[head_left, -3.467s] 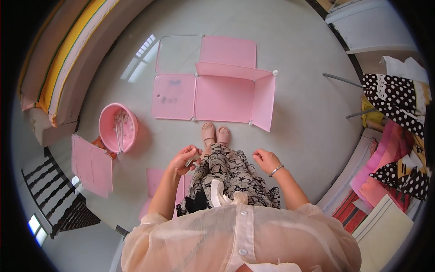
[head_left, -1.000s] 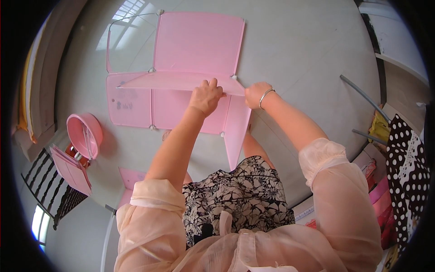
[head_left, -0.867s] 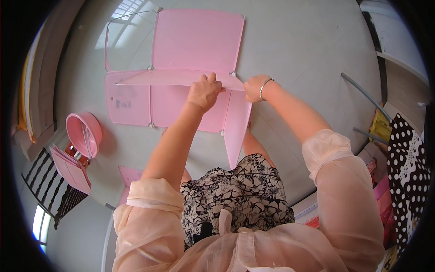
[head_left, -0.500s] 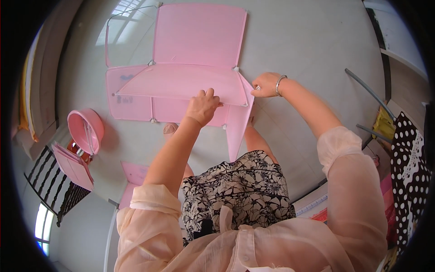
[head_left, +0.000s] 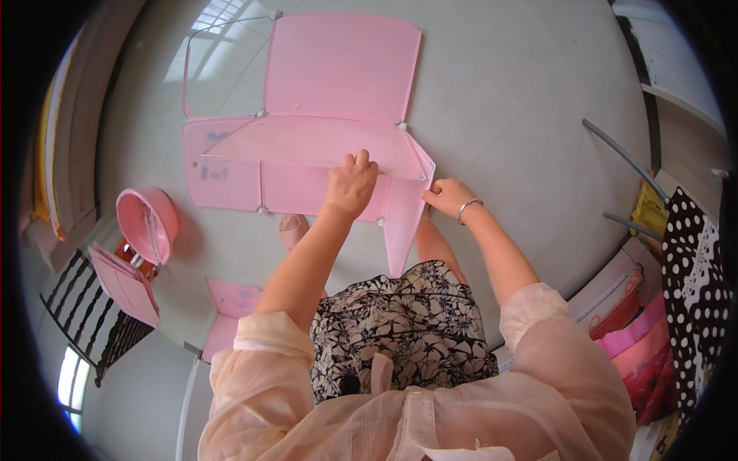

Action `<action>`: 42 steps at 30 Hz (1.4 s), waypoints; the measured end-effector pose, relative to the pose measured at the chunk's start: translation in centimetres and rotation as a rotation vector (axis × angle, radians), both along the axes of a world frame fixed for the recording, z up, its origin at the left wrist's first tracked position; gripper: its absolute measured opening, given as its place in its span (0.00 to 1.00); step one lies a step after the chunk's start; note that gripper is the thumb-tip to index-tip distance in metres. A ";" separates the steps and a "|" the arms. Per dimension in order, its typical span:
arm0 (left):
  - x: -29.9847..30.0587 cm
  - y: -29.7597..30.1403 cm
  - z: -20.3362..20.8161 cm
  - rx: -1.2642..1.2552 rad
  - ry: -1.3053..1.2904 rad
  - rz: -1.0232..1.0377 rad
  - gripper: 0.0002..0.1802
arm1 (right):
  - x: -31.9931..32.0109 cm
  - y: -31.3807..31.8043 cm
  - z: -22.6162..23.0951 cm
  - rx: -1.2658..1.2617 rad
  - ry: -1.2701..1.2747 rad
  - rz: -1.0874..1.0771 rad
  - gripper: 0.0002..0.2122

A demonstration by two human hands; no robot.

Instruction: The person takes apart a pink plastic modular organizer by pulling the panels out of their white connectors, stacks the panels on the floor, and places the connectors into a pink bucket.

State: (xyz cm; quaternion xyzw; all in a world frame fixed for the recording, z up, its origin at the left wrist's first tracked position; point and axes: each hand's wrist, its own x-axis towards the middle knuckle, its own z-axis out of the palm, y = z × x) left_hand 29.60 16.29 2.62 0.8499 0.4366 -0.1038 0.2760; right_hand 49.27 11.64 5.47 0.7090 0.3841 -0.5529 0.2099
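Faint marks (head_left: 214,174), pink panel (head_left: 224,190), none readable

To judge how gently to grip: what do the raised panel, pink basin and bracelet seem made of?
Raised panel: likely thin, satin plastic; flat, even pink sheet with a narrow rim.
Pink basin: probably moulded plastic, slightly glossy, judging by its smooth curved wall.
Bracelet: apparently polished metal, from its silvery shine.

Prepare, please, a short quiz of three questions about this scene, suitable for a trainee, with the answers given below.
1. True or false: a bracelet is on the wrist of the right hand.
2. What colour is the tub on the left side? A) blue B) pink C) green
3. What does the left hand grip?

Key:
1. True.
2. B.
3. The free edge of a tilted pink panel.
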 end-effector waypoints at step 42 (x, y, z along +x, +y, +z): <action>0.9 3.9 0.0 -0.764 -0.471 1.360 0.13 | -13.7 -3.9 -2.1 0.394 -0.103 -0.247 0.16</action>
